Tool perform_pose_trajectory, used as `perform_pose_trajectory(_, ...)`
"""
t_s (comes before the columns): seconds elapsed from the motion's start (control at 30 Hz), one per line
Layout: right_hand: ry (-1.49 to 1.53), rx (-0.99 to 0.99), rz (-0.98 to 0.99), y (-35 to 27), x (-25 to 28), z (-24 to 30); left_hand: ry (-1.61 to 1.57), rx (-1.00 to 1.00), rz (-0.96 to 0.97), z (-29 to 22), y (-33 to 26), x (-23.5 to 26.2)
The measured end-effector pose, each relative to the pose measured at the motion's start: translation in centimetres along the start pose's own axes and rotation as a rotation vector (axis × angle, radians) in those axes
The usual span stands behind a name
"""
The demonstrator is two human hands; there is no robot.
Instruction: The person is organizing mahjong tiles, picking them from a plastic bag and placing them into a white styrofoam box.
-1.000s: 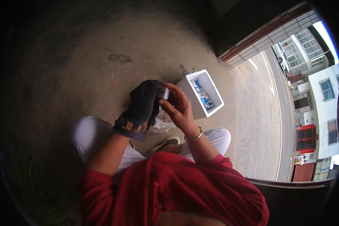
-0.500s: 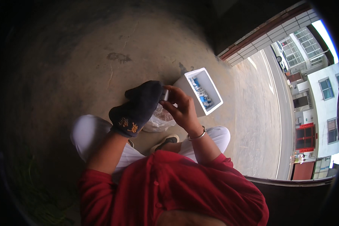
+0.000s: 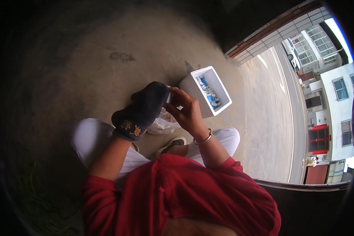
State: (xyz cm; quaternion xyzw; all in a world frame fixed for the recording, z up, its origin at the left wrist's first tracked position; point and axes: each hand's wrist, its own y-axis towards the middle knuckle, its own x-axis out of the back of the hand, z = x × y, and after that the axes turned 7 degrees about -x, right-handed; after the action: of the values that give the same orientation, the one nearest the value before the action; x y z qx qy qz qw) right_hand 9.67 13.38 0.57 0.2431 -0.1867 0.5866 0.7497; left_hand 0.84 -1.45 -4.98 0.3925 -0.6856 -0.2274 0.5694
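My gloved left hand (image 3: 143,110) and bare right hand (image 3: 187,112) pinch a small white piece (image 3: 168,97) mid-frame; the bulky glove could fumble it onto the floor (image 3: 106,67).

left hand (image 3: 143,108) gloved (dark), raised | right hand (image 3: 187,112) bare, fingers curled, touching left | forearms converge

A loose red button-front shirt (image 3: 192,196), white trousers (image 3: 90,137) below it, a black embroidered glove (image 3: 139,112), a thin silver bangle (image 3: 202,138)
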Motion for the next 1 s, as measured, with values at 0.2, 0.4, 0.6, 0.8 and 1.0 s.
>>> perform_pose_trajectory(0.2, 0.452, -0.142, 0.045, 0.2, -0.3, -0.9, -0.282, 0.173, 0.024, 0.5, 1.5, -0.1)
perform_pose_trajectory(0.4, 0.070, 0.018, -0.027, 0.2, -0.2, -0.1, -0.758, 0.615, 0.125, 0.7, -1.0, -1.4)
perform_pose_trajectory(0.6, -0.083, 0.022, -0.008, 0.0, -0.1, -0.7, 0.211, 0.078, 0.156, -1.7, 1.6, 1.5)
perform_pose_trajectory(0.8, 0.535, -0.106, 0.036, 0.3, -0.6, -1.4, -0.224, 0.221, 0.200, 0.3, 2.2, -0.3)
perform_pose_trajectory(1.0, -0.067, 0.046, -0.017, 0.0, 0.0, -0.5, -0.646, 0.436, 0.059, -0.3, 0.3, -0.2)
